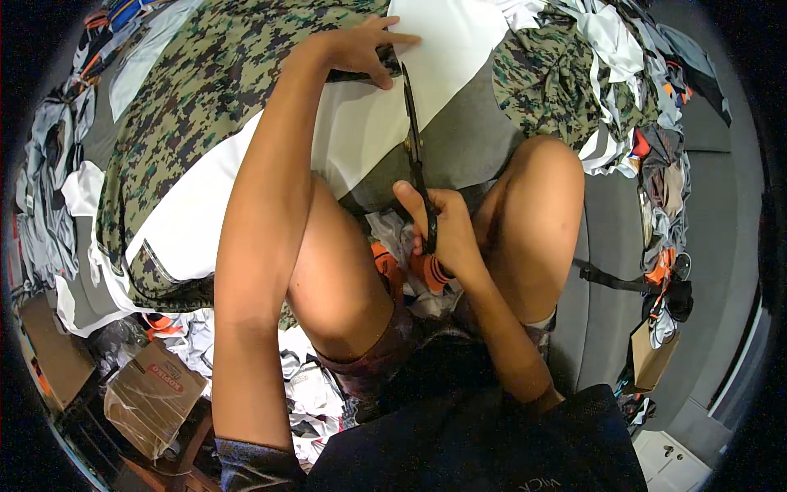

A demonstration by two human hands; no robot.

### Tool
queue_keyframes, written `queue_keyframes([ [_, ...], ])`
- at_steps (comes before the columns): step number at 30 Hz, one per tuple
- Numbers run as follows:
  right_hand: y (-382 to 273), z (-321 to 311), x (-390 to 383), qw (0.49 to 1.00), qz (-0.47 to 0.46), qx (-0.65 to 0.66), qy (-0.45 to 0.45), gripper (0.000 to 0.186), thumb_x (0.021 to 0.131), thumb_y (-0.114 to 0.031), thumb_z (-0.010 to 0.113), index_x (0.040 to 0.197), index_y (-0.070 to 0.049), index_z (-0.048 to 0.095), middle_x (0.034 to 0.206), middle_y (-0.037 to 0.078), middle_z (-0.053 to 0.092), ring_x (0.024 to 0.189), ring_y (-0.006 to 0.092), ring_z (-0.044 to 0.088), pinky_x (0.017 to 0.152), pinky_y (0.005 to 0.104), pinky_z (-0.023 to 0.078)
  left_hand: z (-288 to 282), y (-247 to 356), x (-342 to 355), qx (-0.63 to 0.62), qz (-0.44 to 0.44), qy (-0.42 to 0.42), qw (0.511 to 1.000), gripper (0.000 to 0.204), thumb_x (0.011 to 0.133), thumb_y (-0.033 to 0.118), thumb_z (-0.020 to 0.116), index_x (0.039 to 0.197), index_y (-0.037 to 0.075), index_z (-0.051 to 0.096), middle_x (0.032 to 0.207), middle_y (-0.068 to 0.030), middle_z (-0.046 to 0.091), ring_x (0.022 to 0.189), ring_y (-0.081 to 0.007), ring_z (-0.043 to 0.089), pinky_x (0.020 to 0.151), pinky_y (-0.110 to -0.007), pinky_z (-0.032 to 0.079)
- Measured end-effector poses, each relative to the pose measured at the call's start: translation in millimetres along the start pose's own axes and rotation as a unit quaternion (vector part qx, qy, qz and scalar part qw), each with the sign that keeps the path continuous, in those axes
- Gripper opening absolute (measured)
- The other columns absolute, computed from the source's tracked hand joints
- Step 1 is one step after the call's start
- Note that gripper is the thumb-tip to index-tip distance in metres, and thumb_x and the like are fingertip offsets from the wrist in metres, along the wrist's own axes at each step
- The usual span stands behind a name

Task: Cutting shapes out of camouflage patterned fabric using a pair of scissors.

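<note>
My right hand (447, 230) grips the handles of a pair of black scissors (413, 139) between my knees. The long blades point away from me, their tips over the edge of a white cloth (451, 41). Spread wide, the fingers of my left hand (358, 51) rest on the cloth just left of the tips, with the thumb nearest them. Under that hand and to its left lies a large camouflage cloth (221, 78), its white underside turned up along the near edge. Whether the blades are cutting anything cannot be made out.
A crumpled camouflage heap (545, 86) with white scraps lies at the far right. Grey garments (49, 197) are piled along the left side. A cardboard box (154, 398) stands at the lower left. Loose white scraps (314, 398) lie below my left knee.
</note>
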State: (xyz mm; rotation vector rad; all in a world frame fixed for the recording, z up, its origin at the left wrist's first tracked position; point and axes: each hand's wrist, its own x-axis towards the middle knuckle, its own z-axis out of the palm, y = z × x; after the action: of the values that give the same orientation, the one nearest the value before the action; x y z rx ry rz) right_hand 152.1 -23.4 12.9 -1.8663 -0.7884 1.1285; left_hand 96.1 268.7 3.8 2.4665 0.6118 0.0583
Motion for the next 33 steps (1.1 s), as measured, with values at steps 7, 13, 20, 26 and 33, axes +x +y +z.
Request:
queue_keyframes([
  [7,0,-7,1,1.000,0.007,-0.002,-0.030,0.051,0.088,-0.043,0.064,0.055,-0.008,0.046,0.047,0.001,0.044,0.038,0.0105,0.042,0.038,0.0236,0.035,-9,17,-9,-0.110,0.011,0.011,0.994,0.078,0.063,0.007,0.076,0.135,0.024,0.051,0.153,-0.0015,0.028,0.139,-0.0267,0.026,0.114,-0.040,0.026],
  [13,2,-6,0,1.000,0.003,-0.008,-0.023,0.051,0.087,-0.043,0.065,0.055,-0.008,0.047,0.047,0.001,0.043,0.038,0.0104,0.042,0.038,0.0238,0.035,1,8,-12,-0.084,0.026,-0.046,0.995,0.076,0.065,0.008,0.078,0.134,0.022,0.052,0.150,-0.0008,0.034,0.139,-0.0267,0.026,0.114,-0.041,0.025],
  [20,4,-5,-1,1.000,0.004,-0.014,-0.011,0.052,0.087,-0.044,0.065,0.054,-0.008,0.047,0.046,0.000,0.043,0.037,0.0103,0.041,0.038,0.0236,0.034,6,9,-11,0.016,-0.006,-0.026,1.000,0.084,0.061,0.028,0.084,0.137,0.036,0.048,0.157,0.0034,0.019,0.145,-0.0291,0.013,0.114,-0.051,0.025],
  [26,2,-6,-1,0.999,0.002,-0.025,-0.021,0.051,0.087,-0.044,0.066,0.055,-0.008,0.048,0.046,0.000,0.043,0.037,0.0099,0.041,0.038,0.0233,0.034,6,6,-8,0.065,-0.016,-0.013,0.998,0.090,0.058,0.036,0.085,0.138,0.040,0.046,0.159,0.0043,0.014,0.146,-0.0293,0.006,0.116,-0.052,0.017],
  [33,1,-7,-2,0.999,0.017,-0.007,-0.028,0.050,0.087,-0.043,0.065,0.055,-0.008,0.048,0.047,0.000,0.044,0.038,0.0091,0.042,0.038,0.0232,0.034,4,5,-7,0.073,-0.012,-0.031,0.997,0.091,0.060,0.038,0.082,0.141,0.042,0.041,0.159,0.0028,0.011,0.146,-0.0328,0.001,0.117,-0.055,0.012],
])
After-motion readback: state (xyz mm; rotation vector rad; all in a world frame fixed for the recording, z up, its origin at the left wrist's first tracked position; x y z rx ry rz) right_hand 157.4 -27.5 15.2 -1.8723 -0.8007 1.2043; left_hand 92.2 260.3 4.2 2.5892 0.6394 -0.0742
